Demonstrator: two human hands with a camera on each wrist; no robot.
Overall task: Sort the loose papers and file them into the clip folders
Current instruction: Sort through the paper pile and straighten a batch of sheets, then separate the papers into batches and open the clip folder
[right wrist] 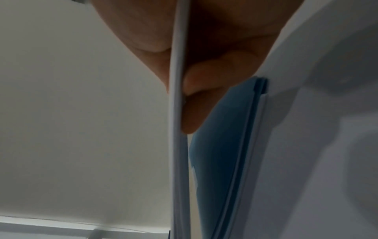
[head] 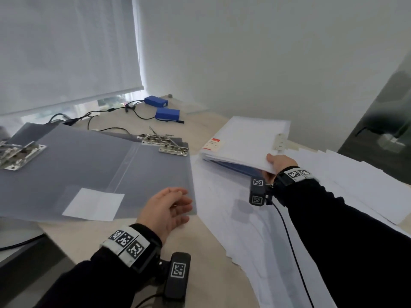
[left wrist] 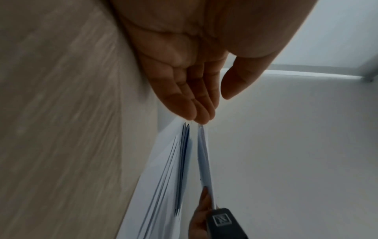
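Observation:
My right hand (head: 277,165) pinches the near corner of a thick stack of white papers (head: 246,141), lifting it off a blue folder (head: 235,166) beneath. In the right wrist view the fingers (right wrist: 196,100) curl under the paper stack's edge (right wrist: 178,129), with the blue folder (right wrist: 223,145) beside them. My left hand (head: 169,210) hovers open at the near right corner of an open grey clip folder (head: 93,172), holding nothing. The left wrist view shows its straight fingers (left wrist: 194,97) pointing at the paper edges (left wrist: 202,158). Loose white sheets (head: 244,218) spread under my right arm.
Metal clip mechanisms (head: 165,143) lie on stacked grey folders at the back, another clip (head: 15,152) at the far left. Two blue battery packs (head: 166,113) with black cables sit near the window. A white label (head: 93,204) lies on the grey folder. The wooden desk (head: 200,274) shows in front.

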